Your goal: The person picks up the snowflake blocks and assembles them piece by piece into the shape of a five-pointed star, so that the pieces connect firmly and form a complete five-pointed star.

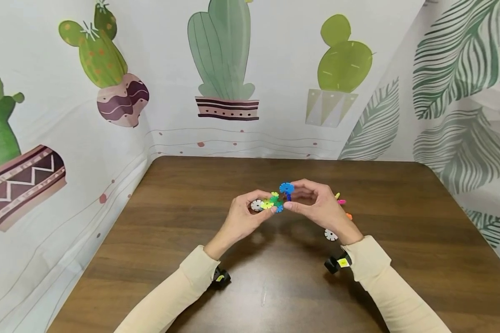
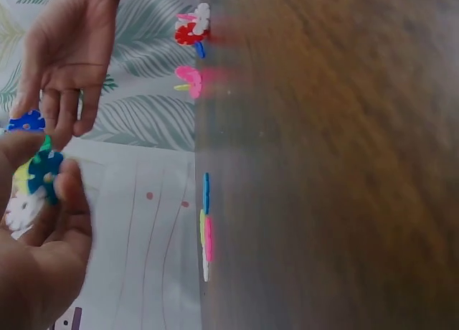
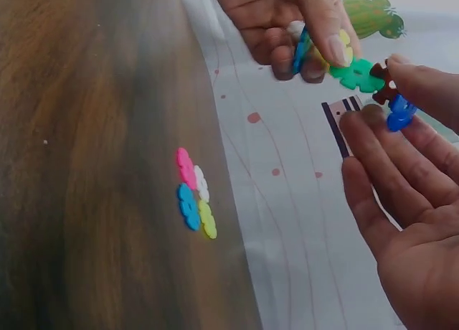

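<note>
Between the hands is a linked chain of notched plastic discs. My left hand (image 1: 240, 216) pinches its left part, where a white disc (image 1: 256, 205), a yellow disc (image 1: 267, 204) and a blue one show. A green disc (image 3: 356, 75) bridges the gap toward the right hand, with a brown disc (image 3: 385, 82) fitted against it. My right hand (image 1: 320, 203) holds that end between thumb and fingers, at the brown disc and a dark blue disc (image 3: 401, 113). A lighter blue disc (image 1: 286, 188) stands up at the right hand's fingertips. The hands partly hide the joints.
On the brown wooden table (image 1: 275, 296), a white disc (image 1: 331, 235) lies by the right wrist, with orange (image 1: 349, 216) and pink (image 1: 341, 202) discs beyond. The right wrist view shows a loose group with a pink disc (image 3: 186, 168) and a blue disc (image 3: 188, 206). A cactus-print cloth (image 1: 283, 83) hangs behind.
</note>
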The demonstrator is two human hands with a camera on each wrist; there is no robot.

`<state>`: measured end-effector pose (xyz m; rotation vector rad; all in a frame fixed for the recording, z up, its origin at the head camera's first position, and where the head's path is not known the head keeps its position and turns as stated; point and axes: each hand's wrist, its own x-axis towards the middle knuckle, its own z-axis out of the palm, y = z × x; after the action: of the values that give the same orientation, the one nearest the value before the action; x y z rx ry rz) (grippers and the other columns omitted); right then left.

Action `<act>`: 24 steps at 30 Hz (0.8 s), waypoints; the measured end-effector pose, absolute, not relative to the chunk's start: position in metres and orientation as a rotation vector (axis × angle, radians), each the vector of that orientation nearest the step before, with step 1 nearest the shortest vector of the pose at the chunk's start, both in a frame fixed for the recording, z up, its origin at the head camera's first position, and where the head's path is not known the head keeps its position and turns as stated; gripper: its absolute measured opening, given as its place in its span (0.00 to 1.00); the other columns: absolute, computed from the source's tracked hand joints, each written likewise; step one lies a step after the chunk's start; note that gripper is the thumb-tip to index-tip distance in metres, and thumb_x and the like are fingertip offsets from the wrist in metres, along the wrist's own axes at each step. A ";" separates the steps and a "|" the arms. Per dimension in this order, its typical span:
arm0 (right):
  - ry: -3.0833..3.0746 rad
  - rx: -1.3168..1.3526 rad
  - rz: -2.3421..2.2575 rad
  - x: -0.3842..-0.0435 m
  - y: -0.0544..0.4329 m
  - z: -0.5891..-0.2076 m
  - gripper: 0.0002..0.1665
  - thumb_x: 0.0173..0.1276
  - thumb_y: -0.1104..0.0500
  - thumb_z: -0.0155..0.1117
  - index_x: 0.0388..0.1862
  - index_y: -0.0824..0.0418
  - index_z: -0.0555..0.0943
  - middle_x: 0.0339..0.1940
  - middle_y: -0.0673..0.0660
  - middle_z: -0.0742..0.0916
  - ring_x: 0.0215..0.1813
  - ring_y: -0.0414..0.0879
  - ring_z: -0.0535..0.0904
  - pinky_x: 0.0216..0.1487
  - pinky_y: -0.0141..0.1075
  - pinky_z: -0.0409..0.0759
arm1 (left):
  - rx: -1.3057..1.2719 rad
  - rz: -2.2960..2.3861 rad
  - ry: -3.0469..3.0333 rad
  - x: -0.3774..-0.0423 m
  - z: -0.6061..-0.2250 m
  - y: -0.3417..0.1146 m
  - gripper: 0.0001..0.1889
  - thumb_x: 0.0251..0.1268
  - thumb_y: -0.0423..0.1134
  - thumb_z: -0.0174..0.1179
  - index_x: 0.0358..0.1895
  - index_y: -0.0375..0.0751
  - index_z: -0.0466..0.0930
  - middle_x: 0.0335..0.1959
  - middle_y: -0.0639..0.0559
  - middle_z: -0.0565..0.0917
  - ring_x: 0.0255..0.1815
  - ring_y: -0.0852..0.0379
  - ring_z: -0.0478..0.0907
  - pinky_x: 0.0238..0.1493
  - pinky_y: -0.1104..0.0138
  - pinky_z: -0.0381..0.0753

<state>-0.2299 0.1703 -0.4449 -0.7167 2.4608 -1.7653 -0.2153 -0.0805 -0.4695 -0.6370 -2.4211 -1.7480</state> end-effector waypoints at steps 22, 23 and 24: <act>2.589 -1.013 -1.548 -0.227 0.171 -0.437 0.26 0.62 0.57 0.82 0.53 0.55 0.76 0.41 0.51 0.94 0.43 0.38 0.85 0.33 0.38 0.77 | -0.848 -1.774 -2.321 -0.209 -0.462 -0.075 0.14 0.71 0.36 0.73 0.57 0.46 0.87 0.47 0.50 0.89 0.38 0.58 0.83 0.41 0.70 0.85; 2.589 -1.013 -1.554 -0.227 0.171 -0.438 0.26 0.62 0.57 0.82 0.53 0.55 0.77 0.40 0.50 0.94 0.42 0.38 0.85 0.32 0.37 0.76 | -0.846 -1.790 -2.322 -0.208 -0.462 -0.075 0.13 0.71 0.37 0.73 0.55 0.47 0.88 0.47 0.50 0.89 0.39 0.61 0.83 0.42 0.70 0.86; 2.585 -1.019 -1.559 -0.227 0.171 -0.439 0.25 0.62 0.56 0.82 0.52 0.55 0.77 0.38 0.50 0.93 0.40 0.38 0.85 0.30 0.37 0.76 | -0.844 -1.807 -2.323 -0.208 -0.463 -0.074 0.12 0.70 0.37 0.73 0.53 0.47 0.88 0.48 0.49 0.89 0.39 0.62 0.84 0.43 0.70 0.87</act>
<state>-0.2270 0.1707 -0.4385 -1.0189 2.5849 -1.5588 -0.2078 -0.0745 -0.4626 -0.8442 -2.3226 -1.8074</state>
